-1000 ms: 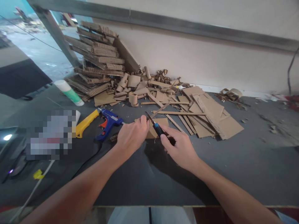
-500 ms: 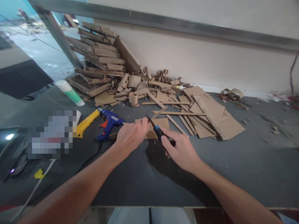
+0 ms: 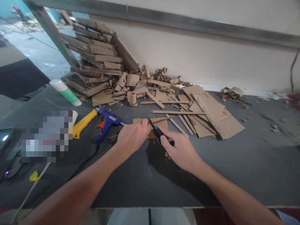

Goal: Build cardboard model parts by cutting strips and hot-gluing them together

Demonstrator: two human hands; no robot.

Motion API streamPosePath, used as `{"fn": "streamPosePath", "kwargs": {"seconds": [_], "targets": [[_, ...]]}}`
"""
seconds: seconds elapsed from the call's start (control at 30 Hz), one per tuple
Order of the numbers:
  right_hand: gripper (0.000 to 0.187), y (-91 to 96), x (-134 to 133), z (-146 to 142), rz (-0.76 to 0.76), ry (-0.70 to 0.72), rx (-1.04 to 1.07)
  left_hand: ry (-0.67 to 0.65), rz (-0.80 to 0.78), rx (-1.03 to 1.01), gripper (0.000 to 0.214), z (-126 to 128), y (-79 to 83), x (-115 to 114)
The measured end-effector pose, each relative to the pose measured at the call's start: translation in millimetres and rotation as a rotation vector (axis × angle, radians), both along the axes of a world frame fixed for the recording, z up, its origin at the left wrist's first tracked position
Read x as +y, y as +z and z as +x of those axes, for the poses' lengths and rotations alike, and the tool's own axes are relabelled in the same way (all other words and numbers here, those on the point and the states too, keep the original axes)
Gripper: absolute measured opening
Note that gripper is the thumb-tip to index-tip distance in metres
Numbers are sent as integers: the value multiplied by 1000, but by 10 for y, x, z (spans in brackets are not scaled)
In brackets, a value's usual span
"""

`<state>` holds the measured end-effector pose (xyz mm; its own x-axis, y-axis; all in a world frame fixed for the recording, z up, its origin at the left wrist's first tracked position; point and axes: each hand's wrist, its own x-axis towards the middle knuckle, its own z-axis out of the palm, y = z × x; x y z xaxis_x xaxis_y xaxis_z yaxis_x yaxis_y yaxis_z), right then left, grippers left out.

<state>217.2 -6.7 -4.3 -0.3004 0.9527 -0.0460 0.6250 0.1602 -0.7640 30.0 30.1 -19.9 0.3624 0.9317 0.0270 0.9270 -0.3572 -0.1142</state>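
My right hand (image 3: 181, 151) is closed round a utility knife (image 3: 156, 130) with a blue and black body, its blade pointing up and left over a small flat cardboard piece (image 3: 161, 124). My left hand (image 3: 132, 136) is closed, its fingers pinching a thin corrugated strip (image 3: 161, 120) that lies across that cardboard piece, just left of the blade. Both hands work close together on the dark grey table (image 3: 234, 162). Where the blade tip meets the strip is partly hidden by my fingers.
A blue glue gun (image 3: 106, 123) with a black cord lies left of my left hand, beside a yellow tool (image 3: 82, 123) and a green and white bottle (image 3: 64, 91). Stacked corrugated sheets (image 3: 93, 59) and cardboard scraps (image 3: 206, 112) spread along the wall.
The thin strip has swung down from a diagonal slant to lie nearly flat across the cardboard piece. Both hands have hardly shifted, and the view has tilted slightly.
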Motion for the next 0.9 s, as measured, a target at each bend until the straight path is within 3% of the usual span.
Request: {"fn": "streamPosePath", "kwargs": {"seconds": [0.2,0.67,0.9], "targets": [[47,23,-36,-8,-16,17,-35,40,-24,10,35,-52,39,25],[41,-43,10,-20,-53,16,15,-172,59,10,35,-19,-32,-31],[30,-39,-4,-51,42,9,-68,-21,274,-90,38,-74,62,38]]}}
